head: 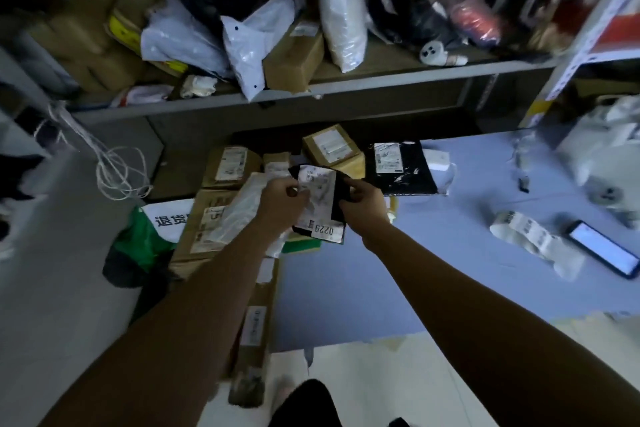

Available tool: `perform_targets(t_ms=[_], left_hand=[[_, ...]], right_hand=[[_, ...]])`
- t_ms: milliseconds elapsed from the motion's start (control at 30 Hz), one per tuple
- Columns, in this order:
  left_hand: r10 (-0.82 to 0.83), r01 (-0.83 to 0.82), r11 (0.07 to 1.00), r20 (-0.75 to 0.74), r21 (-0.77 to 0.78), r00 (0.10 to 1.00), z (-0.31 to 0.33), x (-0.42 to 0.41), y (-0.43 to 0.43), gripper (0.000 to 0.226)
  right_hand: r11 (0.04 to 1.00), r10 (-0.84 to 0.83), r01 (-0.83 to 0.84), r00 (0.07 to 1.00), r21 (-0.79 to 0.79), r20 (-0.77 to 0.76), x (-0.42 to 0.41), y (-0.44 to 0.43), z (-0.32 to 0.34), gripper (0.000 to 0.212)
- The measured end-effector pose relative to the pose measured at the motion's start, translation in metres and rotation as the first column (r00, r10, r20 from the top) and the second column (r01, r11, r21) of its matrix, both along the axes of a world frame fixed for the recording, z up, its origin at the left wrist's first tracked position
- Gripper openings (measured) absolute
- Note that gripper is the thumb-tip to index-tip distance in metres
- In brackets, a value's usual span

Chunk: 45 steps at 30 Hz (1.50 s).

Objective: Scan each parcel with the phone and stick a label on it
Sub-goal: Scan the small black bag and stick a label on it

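Observation:
A small black bag parcel point(320, 199) with a white shipping label and a white number sticker reading 0229 is held above the pile of boxes. My left hand point(282, 199) grips its left edge and my right hand point(363, 203) grips its right edge. The phone point(604, 248) lies screen-up and lit on the blue table at the right. A strip of white labels point(530, 236) lies just left of the phone. Neither hand is near the phone or the labels.
Cardboard parcels point(230, 163) and a flat black bag parcel point(401, 166) lie around the hands. A green and white bag point(149, 236) sits at the left. A shelf point(311, 88) behind holds bags and boxes. The blue table point(433, 270) stretches to the right.

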<state>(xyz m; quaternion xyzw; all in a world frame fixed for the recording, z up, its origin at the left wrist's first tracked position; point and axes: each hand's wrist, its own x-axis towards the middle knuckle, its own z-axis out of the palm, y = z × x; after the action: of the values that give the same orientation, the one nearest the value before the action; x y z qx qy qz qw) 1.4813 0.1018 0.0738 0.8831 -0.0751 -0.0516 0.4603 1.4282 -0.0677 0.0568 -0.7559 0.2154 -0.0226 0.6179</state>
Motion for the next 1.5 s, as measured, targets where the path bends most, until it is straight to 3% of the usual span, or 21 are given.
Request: perform_targets(t_ms=[200, 300, 533, 733, 867, 1000, 1100, 1200, 1333, 1500], left_hand=[[-0.211, 0.213, 0.977, -0.068, 0.021, 0.975, -0.022, -0.069, -0.146, 0.023], [-0.259, 0.262, 0.965, -0.123, 0.008, 0.958, -0.04, -0.093, -0.214, 0.023], [-0.175, 0.176, 0.984, -0.269, -0.018, 0.947, -0.117, -0.124, -0.326, 0.009], [-0.018, 0.035, 0.999, -0.366, 0.039, 0.93, -0.18, -0.124, -0.391, 0.022], [0.063, -0.049, 0.998, -0.385, 0.046, 0.921, -0.192, -0.118, -0.417, 0.025], [0.122, -0.105, 0.992, -0.412, 0.063, 0.903, -0.189, -0.107, -0.433, 0.021], [0.175, -0.136, 0.983, -0.444, 0.119, 0.879, -0.19, -0.107, -0.439, 0.017], [0.229, -0.18, 0.973, -0.483, 0.146, 0.845, -0.194, -0.113, -0.442, 0.013], [0.337, -0.321, 0.939, -0.523, 0.124, 0.783, -0.188, -0.13, -0.45, 0.021], [0.555, -0.549, 0.821, -0.449, 0.158, 0.701, -0.18, -0.161, -0.463, 0.02]], right_hand=[[0.991, -0.133, 0.134, 0.989, 0.016, -0.067, -0.085, -0.143, -0.022, 0.044], [0.972, -0.233, 0.229, 0.968, -0.052, -0.096, -0.118, -0.205, -0.035, 0.038], [0.942, -0.309, 0.264, 0.925, -0.209, -0.222, -0.142, -0.307, -0.091, 0.04], [0.947, -0.293, 0.22, 0.891, -0.235, -0.347, -0.127, -0.365, -0.135, 0.038], [0.97, -0.208, 0.139, 0.901, -0.2, -0.382, -0.109, -0.389, -0.142, 0.037], [0.88, -0.122, -0.014, 0.959, -0.476, -0.255, -0.092, -0.426, -0.127, 0.024], [0.793, -0.106, -0.019, 0.98, -0.609, -0.169, -0.088, -0.469, -0.121, 0.02], [0.732, -0.095, -0.136, 0.95, -0.668, -0.299, -0.088, -0.515, -0.132, 0.039], [0.597, -0.027, -0.466, 0.802, -0.653, -0.596, -0.095, -0.567, -0.159, 0.08], [0.584, 0.091, -0.507, 0.817, -0.634, -0.569, -0.1, -0.593, -0.173, 0.078]])
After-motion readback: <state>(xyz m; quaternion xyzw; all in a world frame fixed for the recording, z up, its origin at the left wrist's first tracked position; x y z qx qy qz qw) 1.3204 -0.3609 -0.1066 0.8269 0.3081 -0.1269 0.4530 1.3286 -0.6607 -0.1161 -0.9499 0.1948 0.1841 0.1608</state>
